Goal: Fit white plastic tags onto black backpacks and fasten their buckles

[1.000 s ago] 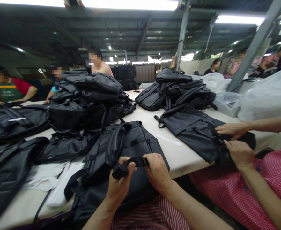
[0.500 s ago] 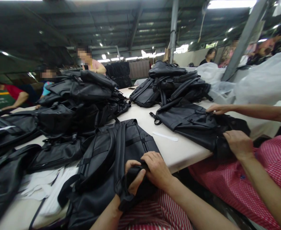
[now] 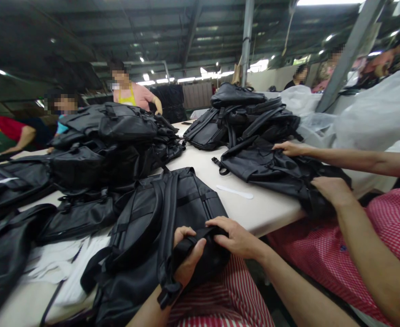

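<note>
A black backpack (image 3: 193,200) lies on the table edge in front of me, its padded shoulder straps (image 3: 168,218) on top. My left hand (image 3: 188,256) is closed around a black strap near the backpack's lower end, thumb pointing up. Just to the right, my right hand (image 3: 235,236) is closed, its fingers pinching black material that stretches across from the left hand. Whether this is the strap's end or the bag's edge I cannot tell. The bag's lower part rests against a red-and-white striped apron (image 3: 220,299).
Black backpacks are piled at left (image 3: 107,136) and at the back (image 3: 244,113). A white plastic strip (image 3: 234,191) lies on the white table (image 3: 200,159). At right, a co-worker's hands (image 3: 332,190) hold another backpack (image 3: 271,168). White sheets (image 3: 80,268) lie at lower left.
My right hand has shifted slightly right, apart from the left, with dark material now showing between them. The co-worker's hands at right have moved left. A person behind the left pile stands more upright.
</note>
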Demonstrator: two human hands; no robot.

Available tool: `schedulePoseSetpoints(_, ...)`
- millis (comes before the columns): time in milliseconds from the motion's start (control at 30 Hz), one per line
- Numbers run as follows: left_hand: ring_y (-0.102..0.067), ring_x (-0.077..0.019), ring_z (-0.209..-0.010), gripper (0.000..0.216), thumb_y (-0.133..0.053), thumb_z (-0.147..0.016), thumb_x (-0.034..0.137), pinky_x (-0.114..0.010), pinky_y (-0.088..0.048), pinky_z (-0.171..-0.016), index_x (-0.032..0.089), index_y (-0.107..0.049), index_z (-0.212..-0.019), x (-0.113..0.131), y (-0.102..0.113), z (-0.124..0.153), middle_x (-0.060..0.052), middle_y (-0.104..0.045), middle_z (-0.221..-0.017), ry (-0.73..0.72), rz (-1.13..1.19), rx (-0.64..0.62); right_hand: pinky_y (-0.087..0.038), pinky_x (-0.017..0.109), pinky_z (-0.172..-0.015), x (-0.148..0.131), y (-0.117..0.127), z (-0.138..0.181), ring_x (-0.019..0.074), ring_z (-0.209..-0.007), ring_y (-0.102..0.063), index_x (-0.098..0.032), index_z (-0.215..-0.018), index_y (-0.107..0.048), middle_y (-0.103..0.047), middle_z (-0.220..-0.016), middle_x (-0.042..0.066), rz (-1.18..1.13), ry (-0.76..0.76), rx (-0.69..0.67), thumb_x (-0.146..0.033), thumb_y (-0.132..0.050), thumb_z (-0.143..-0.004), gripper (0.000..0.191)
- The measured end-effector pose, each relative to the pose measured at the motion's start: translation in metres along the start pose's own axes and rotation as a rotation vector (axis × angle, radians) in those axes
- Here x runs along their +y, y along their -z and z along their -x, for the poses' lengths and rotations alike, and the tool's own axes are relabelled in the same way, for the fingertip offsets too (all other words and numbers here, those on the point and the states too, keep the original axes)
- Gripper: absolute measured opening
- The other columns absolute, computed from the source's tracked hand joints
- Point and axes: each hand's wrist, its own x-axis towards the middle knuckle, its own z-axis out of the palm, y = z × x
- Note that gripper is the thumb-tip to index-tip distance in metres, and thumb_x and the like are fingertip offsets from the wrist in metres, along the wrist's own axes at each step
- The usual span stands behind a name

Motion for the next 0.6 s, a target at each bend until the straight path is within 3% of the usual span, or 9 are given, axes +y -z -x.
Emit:
schedulePoseSetpoints(133, -0.058, -0.0154, -0.073, 0.013, -0.059, -0.072, 0.027, -0.027, -0.047, -0.069, 0.021, -0.049, -0.079, -0.001, 0.006, 0.002, 0.0, -0.056, -0.075, 0.003, -0.041, -0.014, -0.037, 0.033, -0.096, 0.009, 0.02, 0.002, 0.0151, -0.105, -0.053, -0.021, -0.118, -0.052, -0.06, -0.112, 0.003, -0.174, -0.126, 0.051, -0.008, -0.045, -0.076, 0.045)
schedulePoseSetpoints(300, -0.059, -0.0167, -0.074, 0.013, -0.058, -0.072, 0.029, -0.028, -0.048, -0.07, 0.02, -0.051, -0.079, 0.0, 0.008, 0.003, 0.0, -0.058, -0.076, 0.049, -0.054, -0.047, -0.038, 0.034, -0.096, 0.007, 0.015, 0.0, 0.0153, -0.106, -0.052, -0.022, -0.113, -0.057, -0.06, -0.111, 0.002, -0.112, -0.023, 0.09, -0.006, -0.045, -0.075, 0.042)
schedulePoseSetpoints(467, -0.059, -0.0167, -0.072, 0.013, -0.058, -0.071, 0.029, -0.028, -0.048, -0.068, 0.02, -0.052, -0.078, 0.003, 0.009, 0.002, 0.0, -0.058, -0.074, 0.064, -0.047, -0.054, -0.038, 0.031, -0.096, 0.004, 0.005, -0.006, 0.0134, -0.107, -0.05, -0.021, -0.114, -0.057, -0.059, -0.113, 0.003, 0.061, 0.103, 0.049, -0.001, -0.042, -0.076, 0.046)
schedulePoseSetpoints(600, -0.059, -0.0165, -0.067, 0.011, -0.057, -0.069, 0.029, -0.028, -0.049, -0.066, 0.02, -0.054, -0.074, 0.009, 0.011, -0.001, 0.0, -0.059, -0.07, 0.111, -0.045, -0.058, -0.041, 0.032, -0.086, 0.008, -0.001, -0.01, 0.0158, -0.099, -0.051, -0.02, -0.112, -0.057, -0.063, -0.101, 0.005, 0.398, 0.201, 0.042, -0.005, -0.041, -0.082, 0.037)
